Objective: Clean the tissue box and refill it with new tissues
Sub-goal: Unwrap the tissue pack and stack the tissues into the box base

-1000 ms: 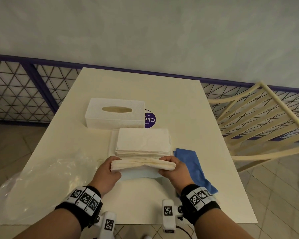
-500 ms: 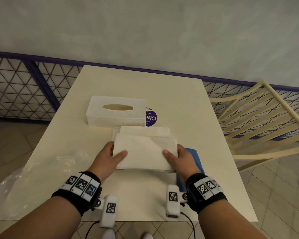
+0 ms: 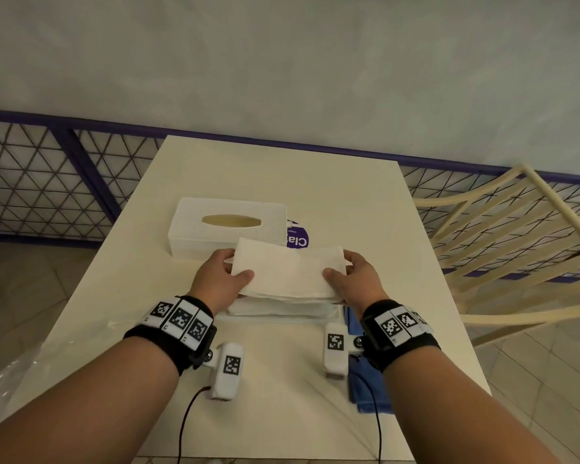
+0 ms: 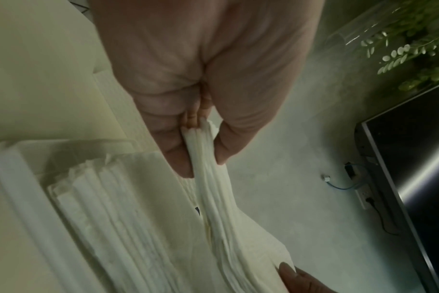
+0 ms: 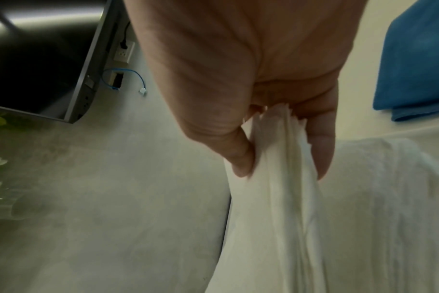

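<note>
A plastic bag is lying at the table's left edge. The left hand is pinching the left end of a bundle of tissues, thumb on top, fingers beneath. The bundle is hanging just above the tissue pile, in front of the white tissue box. The right hand is pinching the bundle's right end in like manner. A blue cloth is lying under the right wrist. A chair is standing to the right.
</note>
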A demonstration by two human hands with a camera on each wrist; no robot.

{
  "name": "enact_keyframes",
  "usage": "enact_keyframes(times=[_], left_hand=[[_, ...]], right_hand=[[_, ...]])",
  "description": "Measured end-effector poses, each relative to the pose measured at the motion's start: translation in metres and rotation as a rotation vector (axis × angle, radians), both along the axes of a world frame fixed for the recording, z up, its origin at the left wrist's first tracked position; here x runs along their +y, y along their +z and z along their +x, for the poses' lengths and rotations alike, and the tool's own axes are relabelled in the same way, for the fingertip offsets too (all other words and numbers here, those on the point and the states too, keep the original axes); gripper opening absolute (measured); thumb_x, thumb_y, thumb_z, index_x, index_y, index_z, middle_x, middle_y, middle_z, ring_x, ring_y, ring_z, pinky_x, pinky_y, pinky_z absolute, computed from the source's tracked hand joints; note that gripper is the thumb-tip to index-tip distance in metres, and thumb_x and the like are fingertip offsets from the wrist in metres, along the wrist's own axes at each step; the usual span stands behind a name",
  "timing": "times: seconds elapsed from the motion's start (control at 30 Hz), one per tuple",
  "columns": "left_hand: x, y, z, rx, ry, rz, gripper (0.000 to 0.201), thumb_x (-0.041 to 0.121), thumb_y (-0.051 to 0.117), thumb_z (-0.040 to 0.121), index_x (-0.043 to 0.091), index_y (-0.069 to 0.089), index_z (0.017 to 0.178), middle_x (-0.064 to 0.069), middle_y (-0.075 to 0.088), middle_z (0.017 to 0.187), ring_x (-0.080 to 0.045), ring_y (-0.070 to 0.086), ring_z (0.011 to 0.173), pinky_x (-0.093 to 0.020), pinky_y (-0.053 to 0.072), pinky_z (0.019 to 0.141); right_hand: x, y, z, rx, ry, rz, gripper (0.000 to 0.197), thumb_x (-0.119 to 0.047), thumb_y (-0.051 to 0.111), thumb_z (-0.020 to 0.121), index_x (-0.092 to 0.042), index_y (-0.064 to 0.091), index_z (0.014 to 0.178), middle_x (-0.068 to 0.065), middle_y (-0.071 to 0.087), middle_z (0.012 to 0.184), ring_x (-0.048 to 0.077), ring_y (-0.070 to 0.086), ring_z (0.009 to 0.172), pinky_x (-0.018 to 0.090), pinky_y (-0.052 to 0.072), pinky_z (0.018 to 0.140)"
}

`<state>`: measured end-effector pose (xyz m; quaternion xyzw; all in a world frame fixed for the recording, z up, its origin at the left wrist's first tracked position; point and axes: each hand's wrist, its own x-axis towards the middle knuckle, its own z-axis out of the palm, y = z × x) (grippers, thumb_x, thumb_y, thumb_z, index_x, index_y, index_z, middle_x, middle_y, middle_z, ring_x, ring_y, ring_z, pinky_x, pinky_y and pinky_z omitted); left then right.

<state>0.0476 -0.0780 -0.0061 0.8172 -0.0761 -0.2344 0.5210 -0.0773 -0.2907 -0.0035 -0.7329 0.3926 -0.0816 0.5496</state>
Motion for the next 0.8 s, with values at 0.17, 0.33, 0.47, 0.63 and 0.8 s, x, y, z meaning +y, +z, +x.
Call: enact_keyframes(times=[0.17, 0.33, 0.47, 0.63, 0.8], left_hand=[[0.002, -0.009, 0.003, -0.059, -0.023, 0.089, 0.061, 0.024, 0.07, 0.082, 0.017, 0.042, 0.135, -0.005, 0.061, 0.12, -0.018, 0.061, 0.097, -0.033, 0.054, 0.076], [0.013, -0.021, 0.005, -0.302, -0.125, 0.303, 0.063, 0.027, 0.064, 0.086, 0.02, 0.036, 0.142, -0.005, 0.035, 0.144, -0.023, 0.046, 0.125, -0.034, 0.038, 0.104], [0.013, -0.025, -0.003, -0.596, -0.403, 0.426, 0.047, 0.025, 0.052, 0.092, 0.033, 0.043, 0.138, 0.009, 0.035, 0.149, -0.014, 0.032, 0.136, -0.035, 0.022, 0.111], [0.008, -0.03, -0.009, -0.537, -0.619, 0.72, 0.046, 0.031, 0.032, 0.098, 0.041, 0.029, 0.143, 0.01, 0.023, 0.155, -0.006, 0.032, 0.136, -0.04, 0.009, 0.114], [0.007, -0.035, -0.014, -0.489, -0.619, 0.751, 0.047, 0.029, 0.028, 0.099, 0.04, 0.025, 0.145, 0.008, 0.019, 0.157, -0.007, 0.035, 0.134, -0.041, 0.007, 0.115]], right_hand=[[-0.002, -0.007, 0.007, 0.055, 0.025, -0.05, 0.06, -0.024, 0.069, 0.082, -0.016, 0.044, 0.136, 0.01, 0.065, 0.108, 0.026, 0.065, 0.096, 0.045, 0.056, 0.086], [-0.001, -0.011, 0.0, 0.214, 0.047, -0.211, 0.06, -0.021, 0.065, 0.085, -0.016, 0.04, 0.14, 0.008, 0.048, 0.138, 0.025, 0.053, 0.119, 0.029, 0.041, 0.097], [0.016, -0.017, 0.0, 0.139, 0.12, -0.432, 0.037, -0.013, 0.057, 0.087, -0.019, 0.059, 0.123, 0.004, 0.052, 0.133, 0.023, 0.05, 0.122, 0.029, 0.039, 0.104], [0.029, -0.026, 0.011, 0.274, 0.375, -0.53, 0.039, -0.017, 0.052, 0.09, -0.018, 0.056, 0.129, 0.004, 0.047, 0.138, 0.023, 0.046, 0.124, 0.025, 0.035, 0.103], [0.026, -0.035, 0.014, 0.391, 0.445, -0.552, 0.042, -0.023, 0.05, 0.092, -0.018, 0.051, 0.134, 0.005, 0.04, 0.143, 0.025, 0.042, 0.128, 0.03, 0.033, 0.107]])
